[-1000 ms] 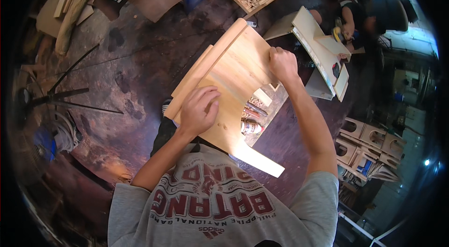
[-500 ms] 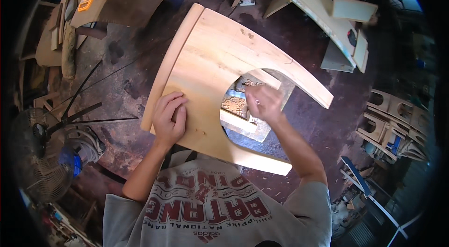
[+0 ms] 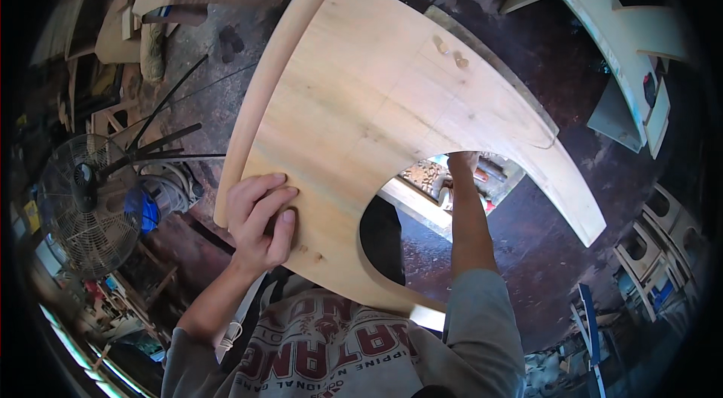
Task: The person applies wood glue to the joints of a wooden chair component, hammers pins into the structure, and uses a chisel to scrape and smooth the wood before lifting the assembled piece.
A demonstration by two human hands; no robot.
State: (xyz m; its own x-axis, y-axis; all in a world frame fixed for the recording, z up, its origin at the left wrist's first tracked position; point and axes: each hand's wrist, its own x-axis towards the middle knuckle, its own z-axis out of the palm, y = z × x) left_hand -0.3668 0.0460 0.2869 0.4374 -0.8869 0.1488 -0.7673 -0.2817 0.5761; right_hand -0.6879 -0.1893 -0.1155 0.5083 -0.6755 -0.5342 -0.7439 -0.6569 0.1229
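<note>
**Curved wooden panel held up over a workshop floor**

Large pale wooden panel (image 3: 376, 104) fills the middle of the view. Broad and flat, with a long curved strip along its left edge and a big rounded cut-out in the lower right side. One arm of the panel tapers out to a point at the right. Two small wooden pegs (image 3: 449, 53) stick out near the upper edge.

Left hand (image 3: 260, 221) lies flat on the panel's lower left part, just inside the curved edge strip. Fingers close together and bent a little, thumb tucked beside them, pressing on the face of the wood rather than gripping round it.

Right hand (image 3: 461, 161) is up under the panel, at the rim of the cut-out. Only the wrist and the heel of the hand show; the fingers are hidden behind the wood, so cannot tell whether they are spread or closed. The forearm rises through the cut-out from the grey sleeve below.

Through the cut-out: a light wooden plank (image 3: 414, 206) and some small cluttered items, too small to tell.

Around: dark stained floor (image 3: 527, 247). A standing fan (image 3: 79, 206) at far left, with a blue machine (image 3: 154, 198) just beside it and dark rods leaning nearby. More pale wooden parts (image 3: 617, 29) at upper right, well apart from the panel.
</note>
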